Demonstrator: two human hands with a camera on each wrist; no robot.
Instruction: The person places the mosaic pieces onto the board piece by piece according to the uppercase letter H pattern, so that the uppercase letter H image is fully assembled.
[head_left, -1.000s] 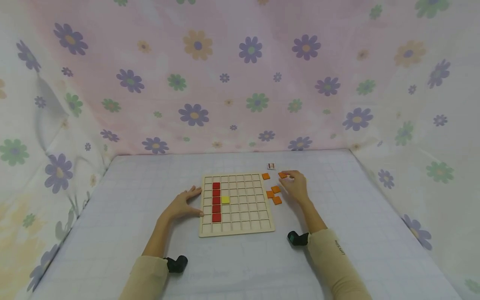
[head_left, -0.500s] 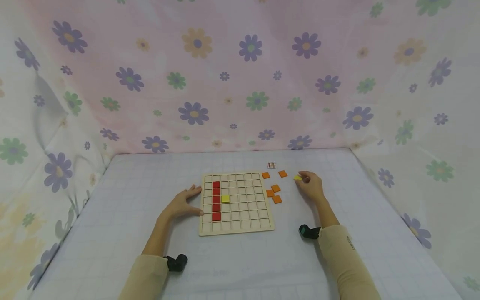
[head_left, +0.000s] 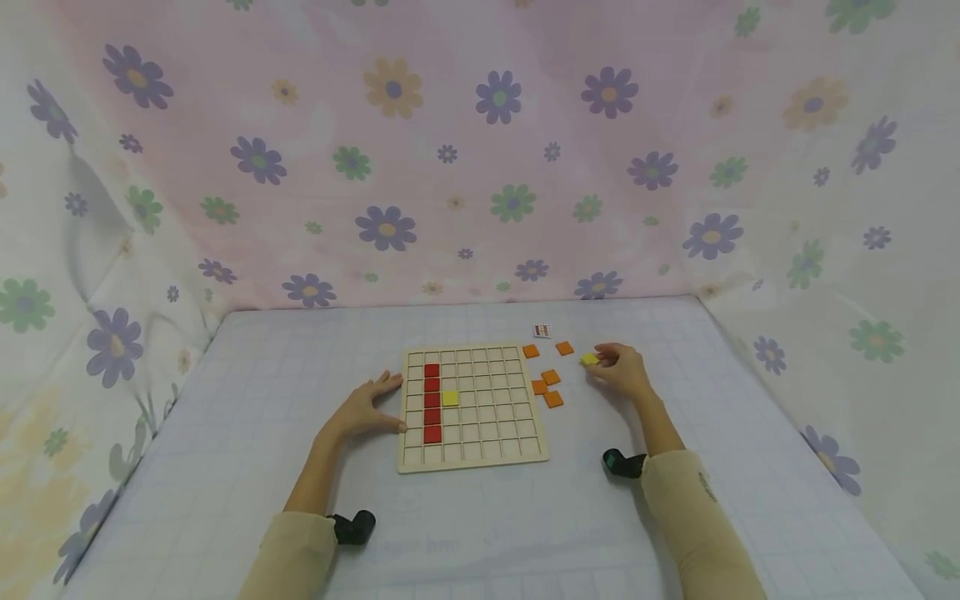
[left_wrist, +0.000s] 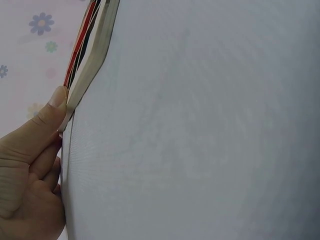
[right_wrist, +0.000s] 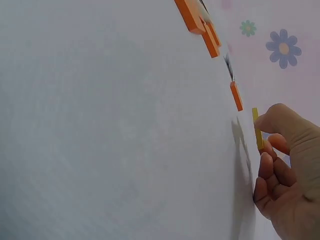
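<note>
My right hand point(head_left: 621, 372) pinches a yellow square tile point(head_left: 589, 359) between thumb and fingers, to the right of the board. In the right wrist view the yellow tile point(right_wrist: 258, 129) is seen edge-on, held off the cloth. A light wooden grid board point(head_left: 495, 465) lies mid-table. One column of it holds several red tiles point(head_left: 432, 400), and a yellow square point(head_left: 450, 398) sits beside them. With thumb and fingers spread, my left hand point(head_left: 363, 408) touches the board's left edge; the thumb tip rests on the rim in the left wrist view.
Several orange tiles point(head_left: 552, 399) lie loose between the board and my right hand, some touching or overlapping. Behind them is a small printed card point(head_left: 542, 331). A white cloth covers the table point(head_left: 300, 350), and flowered curtains point(head_left: 450, 192) stand around it.
My right hand has let go of an orange tile, which stays on the table, and moved right. It now holds a yellow tile, shifted slightly left over the last half second. Left hand unchanged.
</note>
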